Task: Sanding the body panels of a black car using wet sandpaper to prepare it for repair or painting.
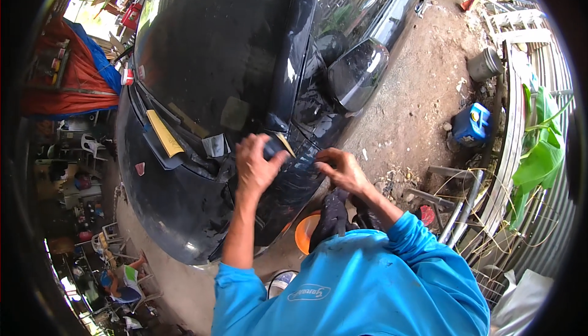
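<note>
My left hand [253,168] is over the black car's body beside the base of the windshield. Between its thumb and fingers is a folded piece of sandpaper [283,144], dark on one face and tan on the other. My right hand [345,172] hovers by the wet front fender [300,174], fingers loosely curled and thumb apart, with nothing visible in it. Left of my left hand, a yellow sheet [163,133] and a grey sheet [160,149] lie at the base of the windshield [202,48]. A smaller grey folded piece [215,146] rests nearer my left hand.
The car's side mirror [359,74] juts out ahead of my right hand. An orange bucket [304,233] stands on the ground by my legs. To the right are a blue jug [471,123], a grey bucket [485,65] and wooden bars. Chairs and clutter fill the left side.
</note>
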`<action>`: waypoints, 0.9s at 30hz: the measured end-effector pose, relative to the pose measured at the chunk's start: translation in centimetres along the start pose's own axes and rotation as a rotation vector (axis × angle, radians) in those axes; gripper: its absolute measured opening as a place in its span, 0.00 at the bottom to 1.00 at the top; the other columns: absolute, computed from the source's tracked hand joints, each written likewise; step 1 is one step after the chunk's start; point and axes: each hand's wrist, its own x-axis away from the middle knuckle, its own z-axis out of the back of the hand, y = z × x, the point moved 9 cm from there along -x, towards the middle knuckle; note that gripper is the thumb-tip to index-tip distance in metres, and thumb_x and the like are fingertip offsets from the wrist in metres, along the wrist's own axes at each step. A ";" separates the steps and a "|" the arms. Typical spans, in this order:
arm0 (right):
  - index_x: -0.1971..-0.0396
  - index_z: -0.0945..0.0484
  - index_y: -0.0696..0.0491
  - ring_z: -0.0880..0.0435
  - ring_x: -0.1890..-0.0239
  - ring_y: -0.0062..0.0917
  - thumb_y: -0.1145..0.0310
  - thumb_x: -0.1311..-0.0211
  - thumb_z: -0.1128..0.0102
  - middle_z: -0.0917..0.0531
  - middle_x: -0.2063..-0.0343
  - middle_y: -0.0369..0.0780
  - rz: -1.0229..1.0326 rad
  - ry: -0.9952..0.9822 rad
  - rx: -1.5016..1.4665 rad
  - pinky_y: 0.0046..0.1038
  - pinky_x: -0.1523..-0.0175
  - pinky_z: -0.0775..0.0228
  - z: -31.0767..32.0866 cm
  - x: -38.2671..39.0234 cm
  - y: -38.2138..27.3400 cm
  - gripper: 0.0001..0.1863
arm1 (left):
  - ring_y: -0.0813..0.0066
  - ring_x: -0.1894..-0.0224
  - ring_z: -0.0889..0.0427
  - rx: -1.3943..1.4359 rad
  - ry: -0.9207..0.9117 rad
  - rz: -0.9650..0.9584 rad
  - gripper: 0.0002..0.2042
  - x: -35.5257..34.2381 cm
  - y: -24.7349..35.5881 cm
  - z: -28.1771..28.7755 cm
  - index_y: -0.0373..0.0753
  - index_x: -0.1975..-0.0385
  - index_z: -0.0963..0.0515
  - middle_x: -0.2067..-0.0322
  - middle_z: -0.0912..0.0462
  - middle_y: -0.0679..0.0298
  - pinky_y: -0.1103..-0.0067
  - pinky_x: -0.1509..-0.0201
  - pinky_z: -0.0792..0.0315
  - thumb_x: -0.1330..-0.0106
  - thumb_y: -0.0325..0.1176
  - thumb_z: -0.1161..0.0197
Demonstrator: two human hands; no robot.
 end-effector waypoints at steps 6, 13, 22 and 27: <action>0.51 0.21 0.63 0.15 0.56 0.23 0.67 0.34 0.37 0.13 0.59 0.44 -0.153 0.086 -0.019 0.28 0.48 0.21 5.7 5.0 6.4 0.17 | 0.62 0.56 0.23 -0.277 -0.029 -0.323 0.25 -8.1 0.1 -0.3 0.43 0.64 0.25 0.64 0.24 0.64 0.65 0.50 0.33 0.56 0.49 0.21; 0.53 0.20 0.63 0.15 0.61 0.22 0.69 0.34 0.37 0.13 0.63 0.42 -0.156 0.207 -0.055 0.26 0.54 0.22 9.1 9.4 9.6 0.15 | 0.67 0.57 0.24 -0.385 -0.159 -0.502 0.26 -9.2 -1.0 -1.0 0.44 0.63 0.24 0.65 0.26 0.66 0.69 0.52 0.33 0.58 0.51 0.23; 0.52 0.21 0.63 0.15 0.58 0.25 0.67 0.33 0.37 0.13 0.60 0.44 -0.191 0.224 -0.018 0.29 0.51 0.23 9.4 9.3 9.0 0.16 | 0.69 0.61 0.24 -0.405 -0.097 -0.691 0.26 -8.8 0.3 -1.1 0.45 0.67 0.27 0.68 0.29 0.67 0.71 0.53 0.33 0.57 0.57 0.28; 0.51 0.21 0.63 0.15 0.58 0.25 0.68 0.32 0.37 0.13 0.60 0.44 -0.175 0.319 -0.049 0.29 0.52 0.23 9.6 8.7 10.9 0.16 | 0.70 0.59 0.25 -0.501 -0.201 -0.827 0.26 -8.2 4.5 -5.4 0.46 0.67 0.27 0.69 0.29 0.67 0.71 0.53 0.33 0.58 0.57 0.28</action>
